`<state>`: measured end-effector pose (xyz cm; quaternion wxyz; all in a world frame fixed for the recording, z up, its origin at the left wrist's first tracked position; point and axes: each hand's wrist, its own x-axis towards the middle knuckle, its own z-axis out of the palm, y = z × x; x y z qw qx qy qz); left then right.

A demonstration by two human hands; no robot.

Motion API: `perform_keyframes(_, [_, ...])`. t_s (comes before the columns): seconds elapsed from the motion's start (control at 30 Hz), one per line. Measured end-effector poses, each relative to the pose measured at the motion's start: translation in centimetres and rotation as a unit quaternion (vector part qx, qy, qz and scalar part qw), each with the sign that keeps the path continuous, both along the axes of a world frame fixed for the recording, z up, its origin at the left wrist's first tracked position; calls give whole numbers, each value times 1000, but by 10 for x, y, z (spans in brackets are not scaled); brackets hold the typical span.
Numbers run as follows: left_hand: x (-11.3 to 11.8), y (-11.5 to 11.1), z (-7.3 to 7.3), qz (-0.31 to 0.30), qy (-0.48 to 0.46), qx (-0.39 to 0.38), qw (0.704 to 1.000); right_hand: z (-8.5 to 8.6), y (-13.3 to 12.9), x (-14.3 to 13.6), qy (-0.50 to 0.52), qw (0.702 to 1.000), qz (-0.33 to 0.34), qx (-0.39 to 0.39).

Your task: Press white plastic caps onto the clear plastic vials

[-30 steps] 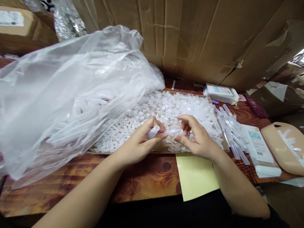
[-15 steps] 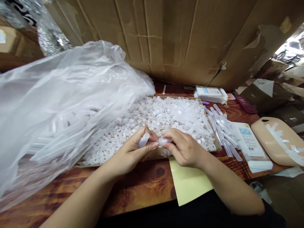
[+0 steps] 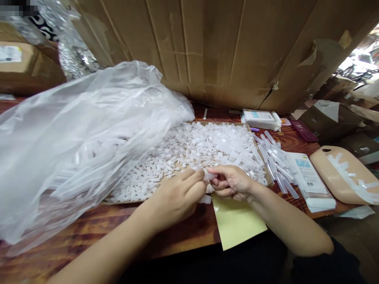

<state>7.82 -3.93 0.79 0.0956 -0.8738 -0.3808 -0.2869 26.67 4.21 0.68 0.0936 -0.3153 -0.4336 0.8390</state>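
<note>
Between my hands is a small translucent plastic piece (image 3: 209,174), pinched by the thumb and fingers of my right hand (image 3: 232,182). My left hand (image 3: 177,194) is turned back-up beside it, fingers curled; a translucent tube (image 3: 205,199) sticks out past them near the tray's front edge. Just beyond my hands, a shallow cardboard tray (image 3: 270,177) holds a heap of small clear and white plastic pieces (image 3: 204,140). A yellow sheet (image 3: 237,223) lies under my right wrist.
A large clear plastic bag (image 3: 118,98) covers the tray's left side. At the right lie loose clear tubes (image 3: 276,161), labelled packets (image 3: 309,177) and a beige board (image 3: 343,173) with tape strips. Behind stands a big cardboard sheet (image 3: 219,51).
My left hand has rolled over so its back faces up, and the tube in it now points right. My right hand has turned, showing its curled fingers. The view has shifted slightly.
</note>
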Motion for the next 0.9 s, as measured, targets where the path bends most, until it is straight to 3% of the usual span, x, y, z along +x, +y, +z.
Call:
perform_keyframes(0.07, [0, 0, 8, -27, 36, 34, 998, 4, 0, 1, -5, 998, 26, -62])
perform_keyframes(0.17, [-5, 2, 15, -73, 42, 21, 996, 14, -5, 2, -16, 999, 17, -45])
perform_keyframes(0.23, [-10, 3, 14, -70, -7, -36, 997, 20, -7, 7, -35, 998, 0, 48])
perform_keyframes(0.3, [-17, 5, 12, 1, -111, -105, 988, 25, -5, 18, -64, 976, -45, 205])
perform_keyframes(0.37, [-25, 7, 11, 104, -224, -187, 951, 26, 5, 36, -115, 899, -142, 398])
perform_keyframes(0.43, [-36, 10, 10, 182, -297, -270, 898, 22, 19, 57, -190, 753, -255, 576])
perform_keyframes(0.47, [-42, 11, 9, 207, -322, -306, 872, 18, 28, 68, -231, 674, -284, 642])
perform_keyframes(0.5, [-48, 12, 9, 227, -349, -332, 847, 13, 36, 77, -269, 613, -287, 685])
perform_keyframes(0.57, [-57, 15, 8, 236, -425, -365, 794, 5, 48, 90, -342, 544, -253, 724])
perform_keyframes(0.67, [-66, 17, 7, 160, -564, -409, 699, 1, 50, 86, -391, 481, -215, 755])
perform_keyframes(0.7, [-68, 17, 7, 128, -595, -427, 669, 2, 46, 77, -369, 469, -204, 776])
perform_keyframes(0.77, [-71, 16, 7, 85, -626, -456, 627, 4, 33, 53, -269, 486, -133, 821])
perform_keyframes(0.83, [-72, 15, 6, 67, -634, -462, 616, 3, 20, 24, -166, 534, 11, 829])
perform_keyframes(0.9, [-72, 14, 3, 60, -634, -449, 626, -2, 10, -3, -157, 556, 126, 806])
